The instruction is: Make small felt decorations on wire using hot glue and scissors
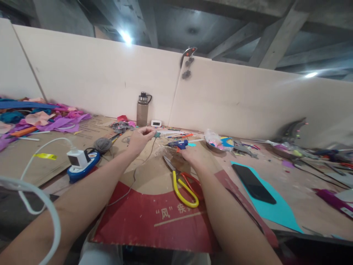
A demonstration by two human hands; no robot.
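Observation:
My left hand (141,140) pinches a small grey-green star (157,134) between its fingertips. Grey yarn (134,176) trails from near the star down across the cardboard (147,182). In my right hand (189,154) is a blue hot glue gun (181,144), its nozzle pointing left, below and right of the star; my palm hides part of its handle. Scissors (176,189) with one yellow and one red handle lie beside my right forearm, blades toward the glue gun.
A power strip (84,167) with a white charger stands left, near a ball of grey yarn (102,145). Behind are a bottle (142,112) and a bowl (215,148) of scraps. A phone (253,183) lies on turquoise sheet at right. A white cable (55,221) loops over the left foreground.

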